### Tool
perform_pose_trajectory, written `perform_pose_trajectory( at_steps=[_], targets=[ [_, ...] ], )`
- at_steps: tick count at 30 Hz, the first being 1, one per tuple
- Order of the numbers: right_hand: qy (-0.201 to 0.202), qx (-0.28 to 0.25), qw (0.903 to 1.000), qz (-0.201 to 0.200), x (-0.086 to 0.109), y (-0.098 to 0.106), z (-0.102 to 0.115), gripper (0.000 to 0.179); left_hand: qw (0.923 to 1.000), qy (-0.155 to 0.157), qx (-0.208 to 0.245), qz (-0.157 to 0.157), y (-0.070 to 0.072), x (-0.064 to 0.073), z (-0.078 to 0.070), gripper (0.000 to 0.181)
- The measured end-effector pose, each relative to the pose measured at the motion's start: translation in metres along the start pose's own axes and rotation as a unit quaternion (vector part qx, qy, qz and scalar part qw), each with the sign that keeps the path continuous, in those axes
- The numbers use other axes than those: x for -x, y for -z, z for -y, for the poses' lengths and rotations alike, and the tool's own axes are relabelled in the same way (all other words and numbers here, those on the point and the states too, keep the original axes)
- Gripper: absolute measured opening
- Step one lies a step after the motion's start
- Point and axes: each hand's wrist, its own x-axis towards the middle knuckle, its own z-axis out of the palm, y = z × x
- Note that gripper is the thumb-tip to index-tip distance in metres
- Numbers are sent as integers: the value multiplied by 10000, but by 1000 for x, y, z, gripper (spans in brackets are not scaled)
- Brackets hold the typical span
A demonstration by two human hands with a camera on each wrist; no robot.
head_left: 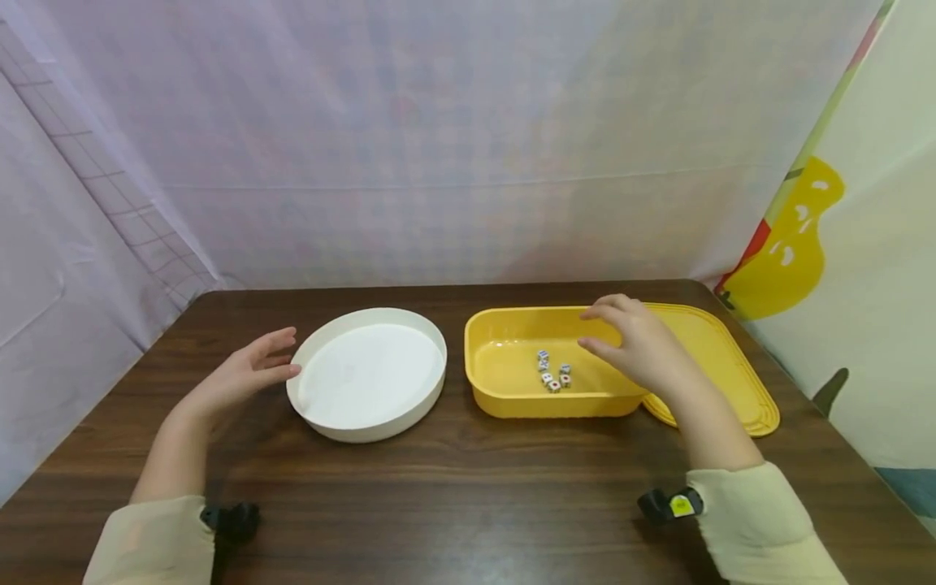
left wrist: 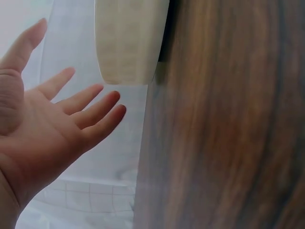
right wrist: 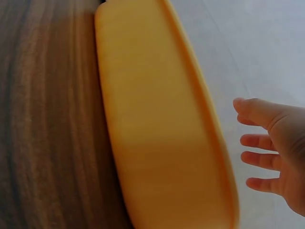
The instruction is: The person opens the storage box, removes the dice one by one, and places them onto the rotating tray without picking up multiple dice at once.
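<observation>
A round white tray [head_left: 371, 378] with a low rim lies on the left half of the table. Beside its left rim is my left hand [head_left: 244, 372], fingers spread and holding nothing; in the left wrist view its palm shows bare. A yellow rectangular container [head_left: 504, 404] stands right of the tray, with several small white dice [head_left: 553, 386] grouped on its floor. Over the container's right part hovers my right hand [head_left: 636, 341], thumb and fingers apart, nothing between them. The right wrist view shows that hand [right wrist: 281, 148] above the container's rim.
A yellow lid [head_left: 720, 370] lies flat at the right, partly under or behind the container. The dark wooden table [head_left: 439, 504] ends at a pale curtain [head_left: 439, 203] at the back. Each sleeve carries a black wrist device [head_left: 667, 505].
</observation>
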Motion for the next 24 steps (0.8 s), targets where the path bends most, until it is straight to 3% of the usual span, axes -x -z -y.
perform_pose_trajectory(
  at_steps=[8,24],
  targets=[
    [178,273,9994,69,-4,-13,-4,36,9991,30,-126,394,4,-1,13,82],
    [401,539,9970,381,-8,-28,-7,34,9984,-20,-170,547,7,-1,25,81]
  ],
)
